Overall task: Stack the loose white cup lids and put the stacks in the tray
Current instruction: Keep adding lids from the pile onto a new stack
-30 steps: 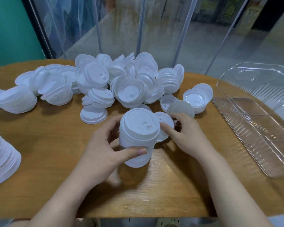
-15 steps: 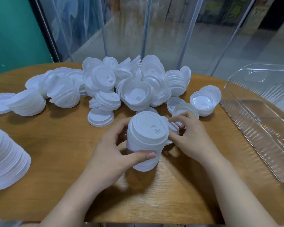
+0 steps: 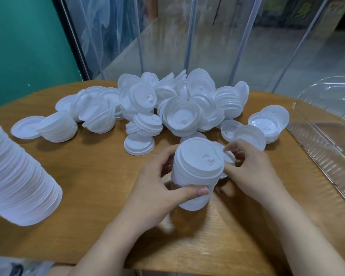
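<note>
The left hand (image 3: 157,188) grips the stack (image 3: 195,176) of nested white lids, fingers curled round its far side and thumb pressed across its near side. The stack stands tilted above the bench (image 3: 100,180), its base close to the surface; contact with the surface cannot be confirmed. The right hand (image 3: 251,172) pinches a single loose lid (image 3: 228,156) between thumb and fingertips, just beside the upper rim of the stack and partly hidden behind it.

Step in hand: stacking. The pinched lid is judged to be the next addition. The next move calls for turning this lid to match the orientation of the top lid, centring it over the rim, and pressing it down to nest while the left hand steadies the column.

Beyond the hands, the pile of loose lids (image 3: 175,108) covers the far half of the bench. A tall finished stack (image 3: 18,176) lies at the left edge. The clear tray (image 3: 327,144) sits at the right, well apart from the hands, with no lids visible in it.
</note>
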The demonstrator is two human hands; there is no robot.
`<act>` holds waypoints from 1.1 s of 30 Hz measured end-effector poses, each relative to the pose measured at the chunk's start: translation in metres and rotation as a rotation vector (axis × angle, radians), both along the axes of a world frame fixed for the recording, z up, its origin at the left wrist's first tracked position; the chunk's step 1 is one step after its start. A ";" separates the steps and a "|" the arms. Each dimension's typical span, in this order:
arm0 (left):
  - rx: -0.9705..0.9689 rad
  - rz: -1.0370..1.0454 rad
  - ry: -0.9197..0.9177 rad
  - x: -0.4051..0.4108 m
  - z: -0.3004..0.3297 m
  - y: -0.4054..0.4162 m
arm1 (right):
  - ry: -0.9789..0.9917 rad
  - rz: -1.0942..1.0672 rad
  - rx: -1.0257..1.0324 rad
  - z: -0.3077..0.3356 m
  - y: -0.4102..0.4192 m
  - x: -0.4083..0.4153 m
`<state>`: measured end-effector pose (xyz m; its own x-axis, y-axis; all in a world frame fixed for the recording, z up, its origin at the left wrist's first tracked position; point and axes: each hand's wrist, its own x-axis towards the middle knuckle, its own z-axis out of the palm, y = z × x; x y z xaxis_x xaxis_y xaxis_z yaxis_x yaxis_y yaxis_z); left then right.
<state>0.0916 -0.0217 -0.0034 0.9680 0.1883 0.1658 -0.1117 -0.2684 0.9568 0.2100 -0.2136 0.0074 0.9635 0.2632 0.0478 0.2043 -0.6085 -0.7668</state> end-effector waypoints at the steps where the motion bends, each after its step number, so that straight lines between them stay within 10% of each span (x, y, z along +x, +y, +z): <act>1: 0.000 0.001 -0.001 0.000 0.000 0.000 | -0.028 -0.010 0.036 0.001 0.000 0.000; 9: 0.002 0.004 0.005 0.001 0.000 -0.001 | -0.204 0.101 0.646 0.035 -0.006 -0.026; 33: 0.000 0.000 0.001 0.000 0.002 -0.003 | -0.185 0.452 0.352 0.024 0.002 -0.033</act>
<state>0.0912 -0.0250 -0.0013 0.9683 0.1879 0.1645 -0.1106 -0.2680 0.9571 0.1765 -0.2119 0.0316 0.7273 0.5829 0.3622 0.5327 -0.1467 -0.8335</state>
